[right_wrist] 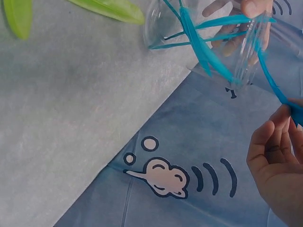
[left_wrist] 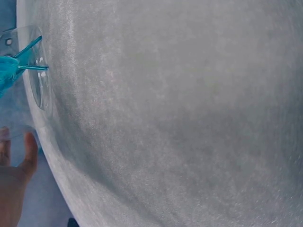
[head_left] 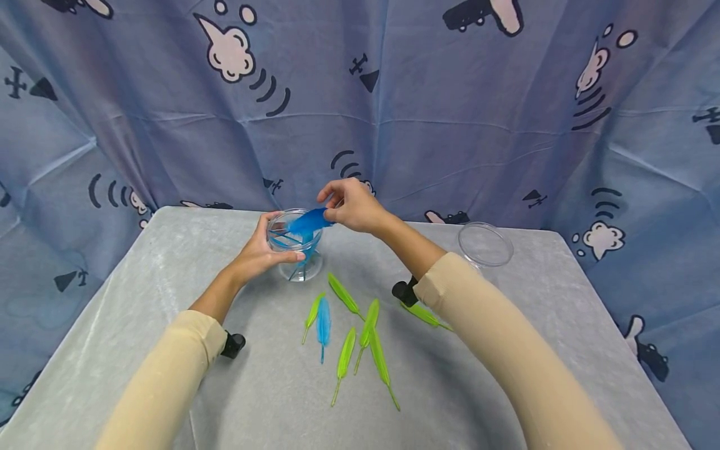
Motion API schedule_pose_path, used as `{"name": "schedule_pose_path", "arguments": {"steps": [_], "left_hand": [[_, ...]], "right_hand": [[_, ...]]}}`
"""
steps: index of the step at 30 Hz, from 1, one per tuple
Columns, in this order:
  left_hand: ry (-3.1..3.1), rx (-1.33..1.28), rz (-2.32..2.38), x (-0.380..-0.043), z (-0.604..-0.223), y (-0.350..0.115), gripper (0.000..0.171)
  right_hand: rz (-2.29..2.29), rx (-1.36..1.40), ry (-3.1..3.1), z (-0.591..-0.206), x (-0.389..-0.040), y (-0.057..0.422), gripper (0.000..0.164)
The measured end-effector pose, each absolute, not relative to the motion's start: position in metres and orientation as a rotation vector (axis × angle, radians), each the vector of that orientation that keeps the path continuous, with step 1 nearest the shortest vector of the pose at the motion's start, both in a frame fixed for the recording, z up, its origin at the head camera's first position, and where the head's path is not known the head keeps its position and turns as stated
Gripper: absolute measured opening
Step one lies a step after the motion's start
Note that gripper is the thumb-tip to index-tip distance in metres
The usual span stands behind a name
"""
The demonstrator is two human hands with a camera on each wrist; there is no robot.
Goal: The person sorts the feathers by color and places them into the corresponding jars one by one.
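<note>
My left hand grips a clear jar by its side near the rim, thumb in front. Several blue feathers stand inside, their quills showing through the wall in the right wrist view. At the jar's mouth my right hand pinches another blue feather by its vane end, its quill pointing into the opening. In the left wrist view the fingers of the left hand show at the lower left edge, under part of the jar.
One blue feather lies on the grey table in front of the jar. Several green feathers lie around it, one beneath the right forearm. A clear round lid rests at back right. Behind hangs a patterned blue curtain.
</note>
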State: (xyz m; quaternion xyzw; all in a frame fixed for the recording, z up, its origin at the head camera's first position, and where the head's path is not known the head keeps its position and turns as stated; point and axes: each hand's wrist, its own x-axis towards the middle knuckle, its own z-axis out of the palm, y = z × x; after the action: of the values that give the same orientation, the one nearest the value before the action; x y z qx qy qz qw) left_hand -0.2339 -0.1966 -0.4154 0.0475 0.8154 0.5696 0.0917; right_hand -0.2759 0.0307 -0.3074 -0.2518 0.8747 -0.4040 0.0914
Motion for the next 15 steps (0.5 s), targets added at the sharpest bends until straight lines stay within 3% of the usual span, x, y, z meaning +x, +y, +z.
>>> {"name": "schedule_pose_path", "arguments": {"steps": [15], "left_hand": [[2.402, 0.192, 1.737, -0.233, -0.416, -0.196, 0.097]], "right_hand": [[-1.148, -0.78, 2.588, -0.314, -0.272, 0.022, 0.02]]}}
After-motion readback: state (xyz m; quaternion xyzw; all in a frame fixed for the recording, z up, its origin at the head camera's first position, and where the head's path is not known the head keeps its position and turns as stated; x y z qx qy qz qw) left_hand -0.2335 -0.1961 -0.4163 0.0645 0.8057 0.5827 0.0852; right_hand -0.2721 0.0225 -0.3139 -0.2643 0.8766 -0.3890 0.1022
